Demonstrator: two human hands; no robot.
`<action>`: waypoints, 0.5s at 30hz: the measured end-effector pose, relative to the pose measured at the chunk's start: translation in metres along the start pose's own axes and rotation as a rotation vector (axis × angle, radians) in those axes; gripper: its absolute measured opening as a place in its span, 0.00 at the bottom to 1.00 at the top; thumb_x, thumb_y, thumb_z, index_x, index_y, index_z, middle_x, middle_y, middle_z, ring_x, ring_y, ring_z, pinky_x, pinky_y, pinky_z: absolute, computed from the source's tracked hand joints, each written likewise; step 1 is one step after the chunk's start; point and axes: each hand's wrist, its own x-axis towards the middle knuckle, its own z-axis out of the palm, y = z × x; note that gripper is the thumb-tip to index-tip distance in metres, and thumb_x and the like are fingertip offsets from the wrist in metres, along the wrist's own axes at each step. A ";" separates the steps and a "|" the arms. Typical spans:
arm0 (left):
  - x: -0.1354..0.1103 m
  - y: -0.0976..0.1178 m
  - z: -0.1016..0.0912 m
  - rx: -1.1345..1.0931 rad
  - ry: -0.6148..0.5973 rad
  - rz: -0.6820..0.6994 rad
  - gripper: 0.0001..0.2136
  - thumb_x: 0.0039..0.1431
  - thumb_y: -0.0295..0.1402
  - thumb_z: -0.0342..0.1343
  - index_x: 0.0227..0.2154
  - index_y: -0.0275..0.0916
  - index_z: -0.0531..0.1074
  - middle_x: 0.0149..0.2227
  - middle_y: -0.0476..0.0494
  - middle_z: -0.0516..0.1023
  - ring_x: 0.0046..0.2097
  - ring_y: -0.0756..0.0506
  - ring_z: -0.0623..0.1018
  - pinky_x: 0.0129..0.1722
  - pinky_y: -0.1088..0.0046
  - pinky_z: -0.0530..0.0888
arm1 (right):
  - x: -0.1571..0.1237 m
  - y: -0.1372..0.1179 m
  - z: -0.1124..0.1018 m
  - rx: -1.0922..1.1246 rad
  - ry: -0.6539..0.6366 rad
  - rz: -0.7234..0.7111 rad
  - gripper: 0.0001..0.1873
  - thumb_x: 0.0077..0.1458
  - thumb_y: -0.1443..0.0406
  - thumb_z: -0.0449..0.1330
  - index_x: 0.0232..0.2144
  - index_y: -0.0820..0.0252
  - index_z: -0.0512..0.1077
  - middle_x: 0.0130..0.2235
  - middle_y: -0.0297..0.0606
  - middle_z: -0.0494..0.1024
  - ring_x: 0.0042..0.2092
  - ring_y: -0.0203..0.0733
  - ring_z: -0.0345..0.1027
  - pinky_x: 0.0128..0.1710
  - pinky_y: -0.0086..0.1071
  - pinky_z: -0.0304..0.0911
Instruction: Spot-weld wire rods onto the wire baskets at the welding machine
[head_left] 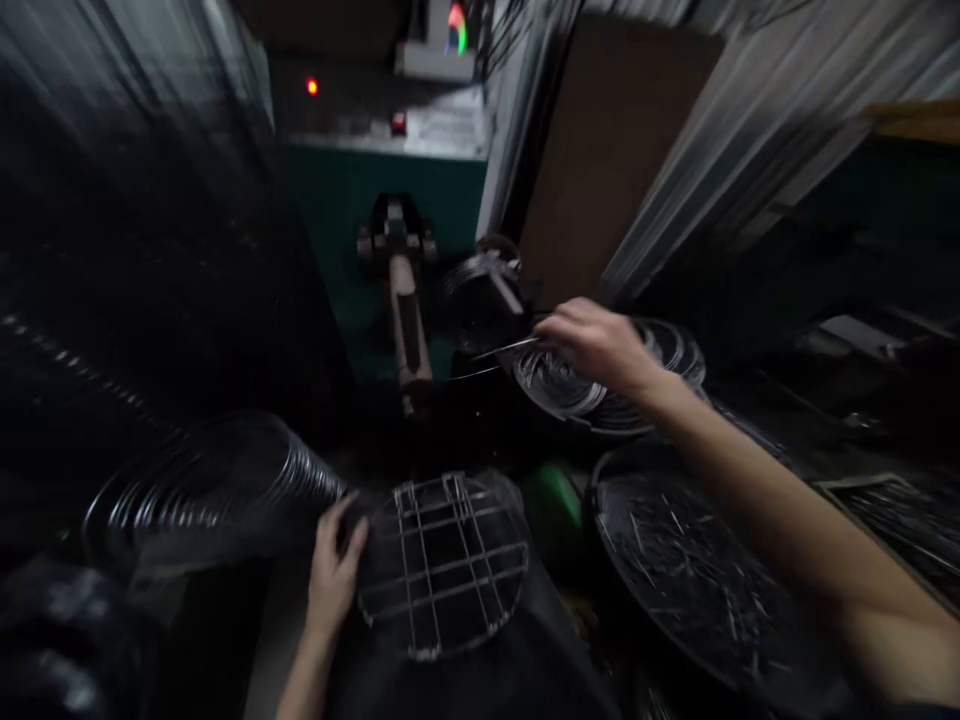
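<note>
My left hand point(335, 570) grips the left rim of a round wire grid frame point(444, 562) lying flat in front of me. My right hand point(596, 342) reaches forward over a shallow round tray of short wire pieces point(660, 350) and pinches a thin wire rod point(501, 350) that points left. The picture is dark and blurred.
A stack of wire rings point(217, 490) lies to the left. A large round pan of wire scraps point(675, 570) sits at the right. Ahead stands a green machine point(375, 190) with a long arm point(409, 330), a clamp head and a red light. A green object point(555, 500) lies between the frame and the pan.
</note>
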 end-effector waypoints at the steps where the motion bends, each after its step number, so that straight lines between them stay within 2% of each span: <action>1: -0.004 0.015 0.001 -0.026 -0.030 0.027 0.27 0.56 0.53 0.53 0.52 0.40 0.67 0.55 0.39 0.68 0.58 0.38 0.67 0.62 0.57 0.59 | -0.022 -0.013 -0.009 0.085 0.145 0.075 0.10 0.61 0.62 0.53 0.35 0.58 0.73 0.33 0.40 0.75 0.38 0.41 0.67 0.37 0.34 0.62; 3: -0.010 0.042 0.006 -0.121 -0.187 0.057 0.28 0.58 0.53 0.51 0.56 0.41 0.64 0.55 0.39 0.69 0.57 0.39 0.68 0.60 0.60 0.63 | -0.061 -0.041 -0.016 0.217 0.384 0.337 0.09 0.59 0.59 0.56 0.35 0.58 0.72 0.33 0.40 0.74 0.35 0.41 0.68 0.37 0.36 0.63; 5: -0.017 0.060 0.010 -0.280 -0.359 -0.003 0.33 0.59 0.58 0.43 0.57 0.38 0.63 0.50 0.36 0.73 0.50 0.41 0.74 0.53 0.62 0.69 | -0.092 -0.072 -0.006 0.334 0.442 0.619 0.10 0.58 0.57 0.57 0.38 0.56 0.72 0.35 0.40 0.75 0.34 0.42 0.69 0.36 0.37 0.64; 6: -0.021 0.065 0.010 -0.362 -0.418 -0.045 0.36 0.59 0.61 0.39 0.58 0.36 0.63 0.46 0.35 0.74 0.44 0.42 0.75 0.48 0.64 0.72 | -0.105 -0.089 0.003 0.384 0.398 0.733 0.12 0.57 0.56 0.57 0.41 0.55 0.71 0.35 0.40 0.75 0.33 0.42 0.68 0.34 0.37 0.64; 8: -0.028 0.069 0.004 -0.480 -0.413 -0.115 0.40 0.58 0.63 0.35 0.58 0.34 0.62 0.38 0.36 0.76 0.34 0.47 0.75 0.37 0.70 0.74 | -0.128 -0.123 0.024 0.456 0.220 0.893 0.18 0.57 0.55 0.56 0.47 0.54 0.71 0.36 0.39 0.76 0.29 0.40 0.67 0.30 0.35 0.63; 11: -0.031 0.061 -0.012 -0.432 -0.248 -0.170 0.33 0.58 0.56 0.50 0.57 0.35 0.63 0.26 0.47 0.72 0.24 0.52 0.68 0.24 0.79 0.66 | -0.149 -0.160 0.054 0.513 -0.023 0.999 0.21 0.57 0.56 0.53 0.49 0.56 0.72 0.31 0.36 0.76 0.20 0.34 0.58 0.25 0.32 0.60; 13: -0.025 0.049 -0.019 -0.299 -0.194 -0.155 0.28 0.57 0.47 0.58 0.56 0.36 0.65 0.23 0.52 0.69 0.24 0.53 0.68 0.25 0.80 0.65 | -0.157 -0.169 0.068 0.535 -0.102 1.017 0.21 0.57 0.56 0.51 0.47 0.57 0.74 0.28 0.35 0.77 0.18 0.33 0.57 0.25 0.32 0.60; 15: -0.019 0.037 -0.021 -0.107 -0.162 -0.099 0.23 0.57 0.43 0.58 0.53 0.37 0.69 0.26 0.50 0.73 0.29 0.51 0.72 0.31 0.78 0.69 | -0.160 -0.170 0.079 0.519 -0.137 0.992 0.21 0.56 0.57 0.50 0.47 0.57 0.75 0.29 0.36 0.78 0.20 0.35 0.61 0.27 0.32 0.61</action>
